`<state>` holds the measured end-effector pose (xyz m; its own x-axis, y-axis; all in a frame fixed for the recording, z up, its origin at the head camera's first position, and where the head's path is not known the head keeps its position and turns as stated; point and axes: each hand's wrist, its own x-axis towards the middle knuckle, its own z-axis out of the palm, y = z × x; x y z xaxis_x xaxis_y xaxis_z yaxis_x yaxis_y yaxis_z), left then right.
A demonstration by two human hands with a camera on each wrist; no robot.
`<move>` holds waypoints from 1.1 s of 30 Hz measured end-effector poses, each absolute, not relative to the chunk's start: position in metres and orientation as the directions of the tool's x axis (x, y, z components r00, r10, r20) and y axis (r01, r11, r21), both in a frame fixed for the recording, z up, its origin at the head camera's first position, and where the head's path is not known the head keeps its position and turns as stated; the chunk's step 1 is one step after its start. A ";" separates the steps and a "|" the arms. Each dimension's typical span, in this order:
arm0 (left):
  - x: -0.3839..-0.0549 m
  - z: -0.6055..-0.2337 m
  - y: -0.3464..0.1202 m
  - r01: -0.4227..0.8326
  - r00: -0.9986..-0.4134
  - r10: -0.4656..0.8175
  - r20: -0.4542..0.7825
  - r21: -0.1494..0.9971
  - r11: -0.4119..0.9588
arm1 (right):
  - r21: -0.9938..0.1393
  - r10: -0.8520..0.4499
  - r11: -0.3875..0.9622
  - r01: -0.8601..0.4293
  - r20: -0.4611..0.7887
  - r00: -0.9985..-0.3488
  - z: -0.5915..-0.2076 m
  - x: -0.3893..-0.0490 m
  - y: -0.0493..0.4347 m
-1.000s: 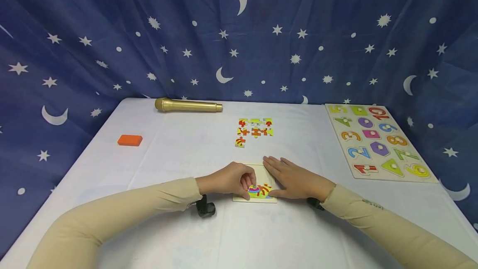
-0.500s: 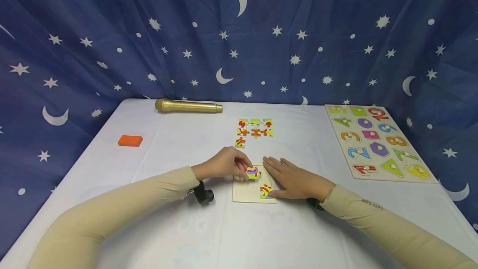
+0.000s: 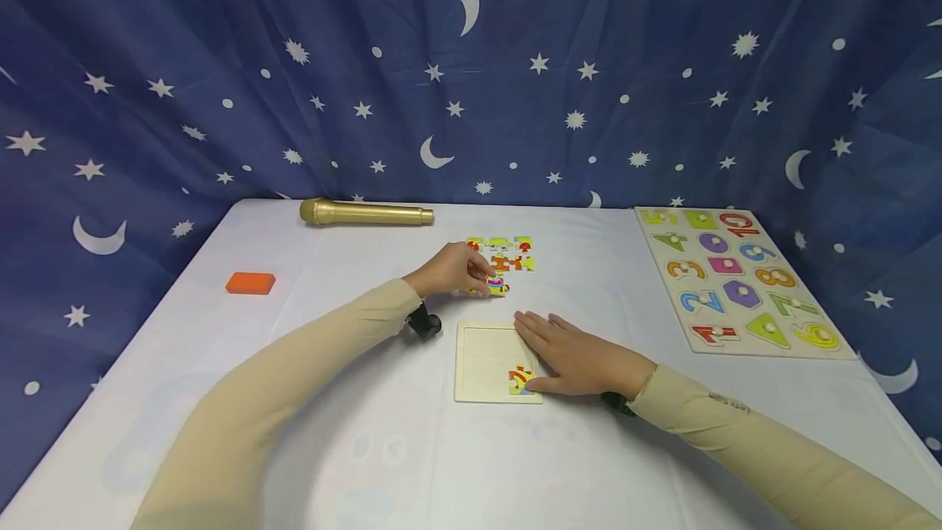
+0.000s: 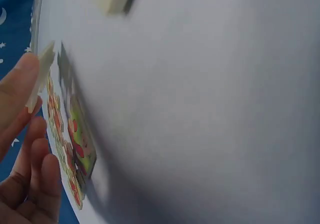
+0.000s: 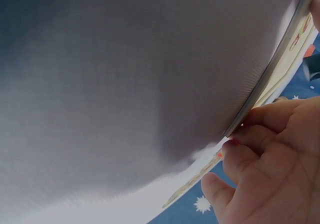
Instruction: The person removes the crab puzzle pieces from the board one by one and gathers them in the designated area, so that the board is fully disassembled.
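Between thumb and fingers, my left hand (image 3: 456,270) pinches a jigsaw piece (image 3: 498,285) with a rainbow-striped print. In the left wrist view that piece (image 4: 42,73) is tilted, apart from the white cloth. Loose yellow, red and green jigsaw pieces (image 3: 522,263) lie beside and partly behind the left hand. A shallow wooden puzzle tray (image 3: 482,360) lies nearer, with one jigsaw piece (image 3: 519,380) in its lower right corner. My right hand (image 3: 581,358) rests along the tray's right edge, fingers extended, thumb at the corner piece. The right wrist view shows fingertips touching the tray's edge (image 5: 265,81).
A number-and-shape peg puzzle board (image 3: 724,285) lies at the right. At the back left is a gold microphone (image 3: 368,213), and an orange block (image 3: 250,283) sits at the left. A blue star-patterned curtain (image 3: 471,80) hangs behind the table.
My left hand has lifted the rainbow-striped jigsaw piece out of the tray and carried it away from me to the loose pieces. My right hand stays at the tray's edge.
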<state>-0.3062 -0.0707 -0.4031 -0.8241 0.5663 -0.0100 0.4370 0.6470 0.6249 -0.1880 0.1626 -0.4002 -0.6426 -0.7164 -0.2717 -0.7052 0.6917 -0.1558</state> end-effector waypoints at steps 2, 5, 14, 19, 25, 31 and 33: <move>-0.310 -0.403 -0.068 0.434 -0.825 0.564 -0.027 0.607 0.665 | -0.156 -0.711 0.697 -0.700 -0.278 -0.646 -0.399 -0.187 0.161; -0.314 -0.405 -0.066 0.431 -0.823 0.565 -0.046 0.597 0.676 | -0.156 -0.706 0.701 -0.696 -0.285 -0.648 -0.398 -0.187 0.160; -0.312 -0.404 -0.073 0.403 -0.839 0.540 -0.065 0.594 0.696 | -0.145 -0.705 0.701 -0.698 -0.288 -0.648 -0.399 -0.186 0.159; -0.296 -0.392 -0.086 0.434 -0.837 0.547 -0.020 0.583 0.686 | -0.144 -0.706 0.701 -0.699 -0.282 -0.650 -0.399 -0.186 0.159; -0.261 -0.387 -0.088 0.514 -0.776 0.630 0.022 0.601 0.612 | -0.164 -0.707 0.702 -0.693 -0.283 -0.648 -0.400 -0.187 0.161; -0.227 -0.397 -0.075 0.544 -0.720 0.694 -0.028 0.598 0.588 | -0.198 -0.691 0.721 -0.664 -0.273 -0.669 -0.400 -0.190 0.167; -0.217 -0.399 -0.070 0.538 -0.710 0.702 -0.052 0.603 0.589 | -0.195 -0.688 0.724 -0.662 -0.268 -0.674 -0.400 -0.190 0.170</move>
